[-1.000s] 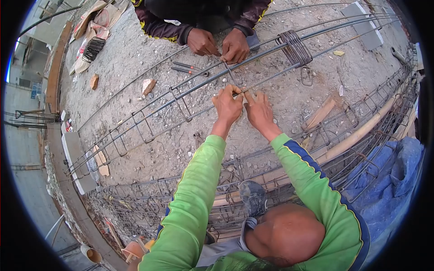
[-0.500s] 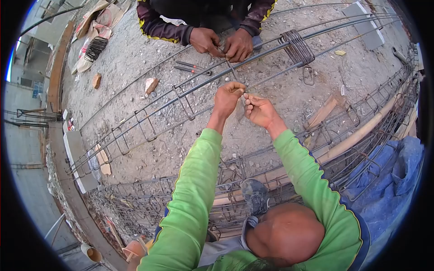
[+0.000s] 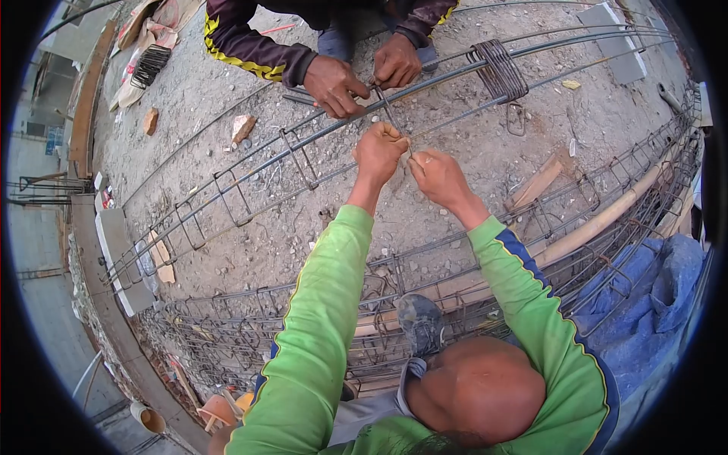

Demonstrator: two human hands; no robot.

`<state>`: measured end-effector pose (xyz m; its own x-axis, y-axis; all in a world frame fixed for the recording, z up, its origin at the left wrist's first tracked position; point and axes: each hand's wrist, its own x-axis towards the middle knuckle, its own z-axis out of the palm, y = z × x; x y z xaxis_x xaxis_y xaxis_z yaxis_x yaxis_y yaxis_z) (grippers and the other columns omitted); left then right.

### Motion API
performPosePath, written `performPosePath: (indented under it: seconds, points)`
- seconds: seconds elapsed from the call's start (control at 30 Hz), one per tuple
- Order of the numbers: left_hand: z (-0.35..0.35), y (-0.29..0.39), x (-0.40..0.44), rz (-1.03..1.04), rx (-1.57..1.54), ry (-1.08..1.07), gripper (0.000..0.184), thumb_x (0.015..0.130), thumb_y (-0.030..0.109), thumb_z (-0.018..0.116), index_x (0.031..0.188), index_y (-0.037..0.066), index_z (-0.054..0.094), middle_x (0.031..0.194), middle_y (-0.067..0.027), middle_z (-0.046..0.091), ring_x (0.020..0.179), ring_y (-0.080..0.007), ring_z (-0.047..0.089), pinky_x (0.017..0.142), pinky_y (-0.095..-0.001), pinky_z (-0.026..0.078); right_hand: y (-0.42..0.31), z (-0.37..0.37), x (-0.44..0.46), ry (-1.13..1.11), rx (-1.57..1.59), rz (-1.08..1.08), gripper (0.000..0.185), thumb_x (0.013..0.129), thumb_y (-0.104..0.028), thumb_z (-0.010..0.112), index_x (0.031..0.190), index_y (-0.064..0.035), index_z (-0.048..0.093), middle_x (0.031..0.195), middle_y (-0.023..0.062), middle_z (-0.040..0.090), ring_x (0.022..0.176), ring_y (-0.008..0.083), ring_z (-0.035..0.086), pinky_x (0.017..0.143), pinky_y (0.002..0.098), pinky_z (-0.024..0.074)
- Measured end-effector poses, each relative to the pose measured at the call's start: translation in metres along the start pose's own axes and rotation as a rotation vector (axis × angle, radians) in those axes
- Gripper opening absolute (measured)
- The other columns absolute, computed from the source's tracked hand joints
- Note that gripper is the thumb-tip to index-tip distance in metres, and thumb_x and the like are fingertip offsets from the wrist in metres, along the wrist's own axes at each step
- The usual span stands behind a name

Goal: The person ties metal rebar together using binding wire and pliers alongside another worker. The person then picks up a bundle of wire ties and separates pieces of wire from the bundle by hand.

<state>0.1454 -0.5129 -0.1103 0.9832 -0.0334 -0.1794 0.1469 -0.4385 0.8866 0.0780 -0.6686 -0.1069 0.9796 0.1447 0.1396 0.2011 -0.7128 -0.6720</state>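
My left hand (image 3: 378, 158) is closed at the near long bar, beside the lower corner of a square stirrup (image 3: 388, 105). Fingers of my right hand (image 3: 438, 178) are pinched together just right of it, at a thin piece that looks like wire (image 3: 410, 149). The bars and several stirrups form a long steel cage (image 3: 284, 155) running from lower left to upper right. Across the cage, a co-worker's two hands (image 3: 336, 85) are at the upper corner of the same stirrup.
A bundle of stirrups (image 3: 499, 72) hangs on the bars to the right. More rebar cages (image 3: 265, 318) and a long pole (image 3: 599, 226) lie nearer me. A blue tarp (image 3: 644, 311) is at the lower right. Stones (image 3: 243, 129) and a plank (image 3: 536, 184) lie on the ground.
My hands parted slightly, then my right fingers pinched together again by the left hand. The co-worker's hands moved apart, one now over the dark tools. The view has shifted slightly.
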Motion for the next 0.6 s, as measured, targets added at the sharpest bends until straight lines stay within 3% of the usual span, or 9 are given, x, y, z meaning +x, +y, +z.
performPosePath:
  seconds: [0.23,0.43,0.53,0.6]
  points:
    - [-0.001,0.005,0.0,-0.057,0.008,-0.019,0.028,0.073,0.023,0.088,0.087,0.008,0.069,0.08,-0.0038,0.073,0.076,-0.0188,0.067,0.079,-0.0358,0.048,0.016,-0.02,0.03,0.053,-0.016,-0.123,0.02,0.097,-0.02,0.059,0.086,-0.0031,0.063,0.084,0.0212,0.062,0.084,0.0456,0.062,0.07,0.053,0.0481]
    - [-0.002,0.007,-0.001,-0.035,0.05,-0.007,0.027,0.075,0.024,0.088,0.087,0.008,0.069,0.079,-0.004,0.073,0.076,-0.0192,0.068,0.077,-0.035,0.048,0.023,-0.013,0.037,0.025,0.142,-0.044,0.022,0.098,-0.021,0.057,0.088,-0.0032,0.063,0.086,0.0224,0.062,0.083,0.0462,0.061,0.068,0.0515,0.0458]
    - [-0.002,0.007,-0.003,-0.035,0.048,-0.009,0.026,0.076,0.024,0.087,0.087,0.009,0.069,0.081,-0.004,0.074,0.077,-0.0195,0.068,0.077,-0.0355,0.049,0.027,0.009,0.028,0.091,0.124,0.116,0.022,0.099,-0.021,0.057,0.09,-0.0034,0.066,0.085,0.0222,0.063,0.082,0.0471,0.061,0.068,0.0516,0.0459]
    - [0.0,0.002,-0.001,-0.016,0.068,-0.004,0.026,0.076,0.024,0.087,0.087,0.009,0.069,0.081,-0.0039,0.074,0.077,-0.0196,0.068,0.077,-0.0357,0.049,0.033,0.029,0.021,0.308,0.089,0.097,0.034,0.101,-0.031,0.059,0.093,0.0009,0.067,0.076,0.0205,0.066,0.072,0.0372,0.066,0.067,0.0461,0.0483]
